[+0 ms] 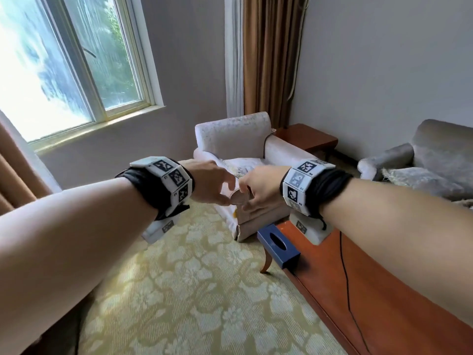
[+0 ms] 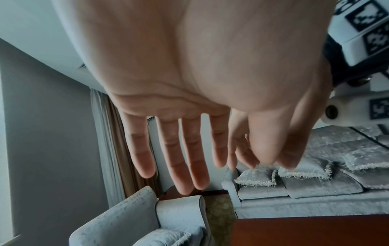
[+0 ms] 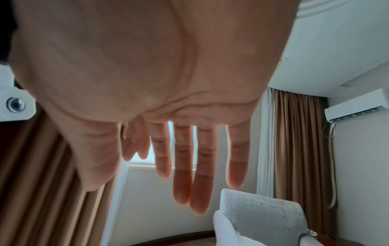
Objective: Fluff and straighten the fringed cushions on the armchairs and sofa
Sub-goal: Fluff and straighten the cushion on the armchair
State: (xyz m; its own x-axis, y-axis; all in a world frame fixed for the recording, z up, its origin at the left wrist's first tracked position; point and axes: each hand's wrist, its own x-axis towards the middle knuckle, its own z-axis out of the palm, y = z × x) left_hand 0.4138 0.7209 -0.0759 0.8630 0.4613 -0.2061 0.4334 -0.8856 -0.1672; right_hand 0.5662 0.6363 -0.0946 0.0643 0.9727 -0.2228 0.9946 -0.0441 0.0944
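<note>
**Two bare hands meet in mid-air before a pale armchair**

The left grip (image 1: 210,181) and right grip (image 1: 261,188) hover fingertip to fingertip. Both wrist views show the fingers (image 2: 189,158) straight, slightly spread and clasping nothing. A small round pale shape between the hands in the head view is too blurred to identify. Beyond them at 12 o'clock stands the armchair (image 1: 230,142), with one fringed cushion (image 1: 238,166) lying on its seat. At 3 o'clock is the grey sofa (image 1: 440,149), where another fringed cushion (image 1: 419,180) lies by the near armrest; the left wrist view shows further sofa cushions (image 2: 305,169) in a row. At 5 o'clock a blue tissue box (image 1: 277,248) sits on the corner of the red-brown worktop (image 1: 384,290), above the patterned carpet (image 1: 192,290).
</note>
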